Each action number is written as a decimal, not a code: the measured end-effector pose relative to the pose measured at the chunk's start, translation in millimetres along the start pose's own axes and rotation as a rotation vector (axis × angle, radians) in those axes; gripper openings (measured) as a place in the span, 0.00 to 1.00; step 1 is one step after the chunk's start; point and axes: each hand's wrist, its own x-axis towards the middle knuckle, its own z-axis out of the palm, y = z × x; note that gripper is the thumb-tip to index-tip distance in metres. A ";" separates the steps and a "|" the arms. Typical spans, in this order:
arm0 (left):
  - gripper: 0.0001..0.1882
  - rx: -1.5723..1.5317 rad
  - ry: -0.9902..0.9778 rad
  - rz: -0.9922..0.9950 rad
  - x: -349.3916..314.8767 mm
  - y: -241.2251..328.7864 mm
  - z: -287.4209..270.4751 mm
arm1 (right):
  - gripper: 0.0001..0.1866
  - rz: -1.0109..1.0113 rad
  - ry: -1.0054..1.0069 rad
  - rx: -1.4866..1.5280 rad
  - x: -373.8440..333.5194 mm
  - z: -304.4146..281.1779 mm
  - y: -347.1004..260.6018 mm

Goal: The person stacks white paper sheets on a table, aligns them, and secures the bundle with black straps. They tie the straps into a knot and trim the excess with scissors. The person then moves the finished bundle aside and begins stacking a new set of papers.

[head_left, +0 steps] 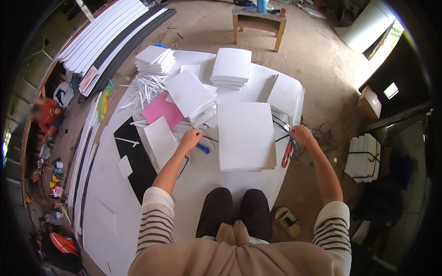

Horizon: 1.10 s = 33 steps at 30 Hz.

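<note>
Plainly, a ribbed white stack [246,135] between two hands and a black strap [282,137]

The left hand [191,139] is closed on the black strap just left of the stack, fingers pinched together. The right hand [301,134] grips it on the right side, thumb and fingers also closed (whether one length runs beneath the sheets is hidden). The stack lies on the white tabletop [198,177], in front of the knees, its upper face ribbed and plain white.

Just beside the left hand, on its near right, lies a blue handle [202,148]; near the right hand, at the table's right edge, lies a red tool [287,154]. Farther left are a pink sheet [162,110], a black sheet [133,158] and a heap of white strips [146,89]. Another white stack [231,66] stands toward the far edge.

On the floor to the right sits a strapped white bundle [363,157], dark bands around it. At far left, a pinkish label [87,80] rests against long white boards [103,37] (its marks are too small to read).
</note>
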 end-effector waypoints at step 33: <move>0.11 -1.069 -0.176 0.058 25.0 134.6 -79.2 | 0.12 -0.131 -0.055 0.803 70.6 -45.6 -162.0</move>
